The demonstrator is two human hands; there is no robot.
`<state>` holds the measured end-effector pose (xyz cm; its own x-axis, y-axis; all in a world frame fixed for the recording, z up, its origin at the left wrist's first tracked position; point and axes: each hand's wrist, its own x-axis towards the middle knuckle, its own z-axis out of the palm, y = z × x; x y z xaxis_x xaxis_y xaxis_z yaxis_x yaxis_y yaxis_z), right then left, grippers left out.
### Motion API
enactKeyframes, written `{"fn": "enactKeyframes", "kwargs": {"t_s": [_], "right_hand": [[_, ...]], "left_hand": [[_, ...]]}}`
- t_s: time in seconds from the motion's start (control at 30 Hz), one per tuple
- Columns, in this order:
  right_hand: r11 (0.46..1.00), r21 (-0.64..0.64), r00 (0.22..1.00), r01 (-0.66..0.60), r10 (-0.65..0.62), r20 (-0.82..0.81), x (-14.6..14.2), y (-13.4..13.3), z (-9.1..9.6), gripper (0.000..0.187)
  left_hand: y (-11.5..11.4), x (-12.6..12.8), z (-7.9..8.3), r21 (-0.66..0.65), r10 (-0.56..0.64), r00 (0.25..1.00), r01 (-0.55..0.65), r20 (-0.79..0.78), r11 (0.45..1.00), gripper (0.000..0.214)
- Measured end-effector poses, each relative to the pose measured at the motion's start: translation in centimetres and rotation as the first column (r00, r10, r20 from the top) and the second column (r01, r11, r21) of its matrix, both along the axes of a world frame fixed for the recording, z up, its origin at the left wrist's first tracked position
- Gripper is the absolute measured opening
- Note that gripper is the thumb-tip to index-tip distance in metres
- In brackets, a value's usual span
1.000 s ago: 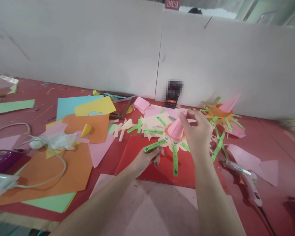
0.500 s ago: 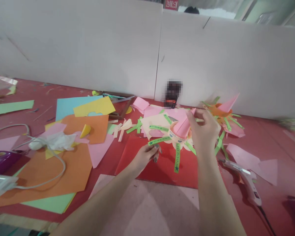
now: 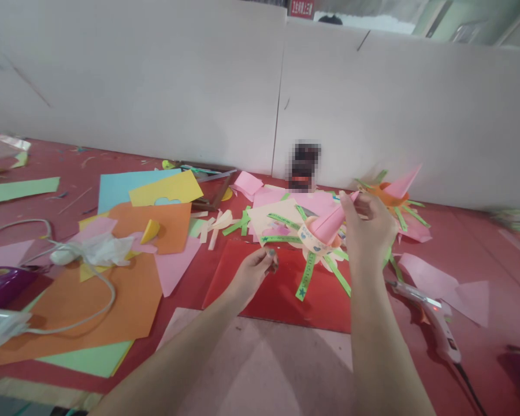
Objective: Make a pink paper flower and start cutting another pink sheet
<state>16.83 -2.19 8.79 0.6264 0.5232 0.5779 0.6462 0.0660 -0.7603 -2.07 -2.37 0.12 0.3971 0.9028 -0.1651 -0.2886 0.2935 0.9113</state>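
My right hand pinches the tip of a pink paper cone, which tilts to the right. Around its base runs a pale paper band with blue hearts and writing. Green paper strips with dark writing and stars spread out from the band, over pale petal-like paper edges. My left hand is closed in a loose pinch just below the end of one green strip, apart from it, with nothing visible between the fingers. Beneath lies a red sheet or board.
A similar orange-and-pink paper piece stands at the back right. A hot glue gun lies on the right, its light red. Orange paper sheets, a white cable and a purple device cover the left. A white partition closes the back.
The paper cone with its band and strips has turned and shifted slightly right with my right hand. The green strip's end has come away from my left hand.
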Motion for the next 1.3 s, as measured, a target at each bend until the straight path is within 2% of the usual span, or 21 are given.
{"fn": "enactKeyframes", "kwargs": {"t_s": [0.1, 0.3, 0.37, 0.5, 0.63, 0.73, 0.87, 0.97, 1.07, 1.23, 1.3], "right_hand": [[1.0, -0.007, 1.0, 0.021, -0.021, -0.015, 0.3, 0.1, -0.2, 0.027], [0.998, -0.052, 0.999, 0.032, -0.034, -0.032, 0.4, 0.0, -0.2, 0.024], [0.998, -0.061, 0.999, 0.029, -0.031, -0.024, 0.3, 0.0, -0.1, 0.024], [0.999, -0.052, 1.0, 0.014, -0.014, -0.011, 0.1, 0.0, 0.0, 0.023], [0.999, -0.035, 1.0, 0.0, 0.0, -0.003, -0.1, -0.1, 0.0, 0.024], [0.999, -0.032, 1.0, -0.002, 0.002, -0.004, -0.1, -0.1, 0.1, 0.024], [0.999, -0.03, 1.0, -0.011, 0.01, -0.015, -0.4, -0.2, 0.4, 0.023], [0.999, -0.023, 0.999, -0.031, 0.031, -0.037, -0.6, -0.3, 0.6, 0.02], [0.999, -0.021, 0.998, -0.044, 0.043, -0.056, -0.9, -0.3, 0.7, 0.019], [0.997, -0.029, 0.996, -0.069, 0.067, -0.066, -1.1, -0.2, 0.7, 0.02], [0.996, -0.039, 0.995, -0.079, 0.076, -0.057, -1.1, -0.2, 0.6, 0.02]], "left_hand": [[0.1, -0.1, 0.2, -0.016, 0.04, 0.996, -0.039, 0.075, 0.999, 0.02], [0.4, -0.4, -0.2, -0.226, 0.12, 0.955, -0.059, 0.27, 0.972, 0.01], [0.4, -0.6, -0.2, -0.26, 0.133, 0.943, -0.053, 0.304, 0.964, 0.008], [0.2, -0.8, 0.3, -0.257, 0.085, 0.937, 0.005, 0.338, 0.966, 0.009], [0.0, -0.7, 0.7, -0.228, -0.056, 0.938, 0.141, 0.343, 0.963, 0.017], [-0.2, -0.4, 0.6, -0.203, -0.145, 0.946, 0.209, 0.289, 0.957, 0.02], [-0.4, -0.1, 0.3, -0.188, -0.179, 0.97, 0.208, 0.163, 0.96, 0.021], [-0.4, 0.0, 0.5, -0.157, -0.165, 0.979, 0.182, 0.116, 0.971, 0.026], [-0.5, 0.0, 0.8, -0.112, -0.131, 0.99, 0.136, 0.057, 0.984, 0.02], [-0.4, 0.0, 0.5, -0.001, -0.177, 0.971, 0.179, -0.159, 0.984, 0.028], [-0.4, -0.1, 0.5, 0.049, -0.144, 0.976, 0.153, -0.161, 0.987, 0.029]]}}
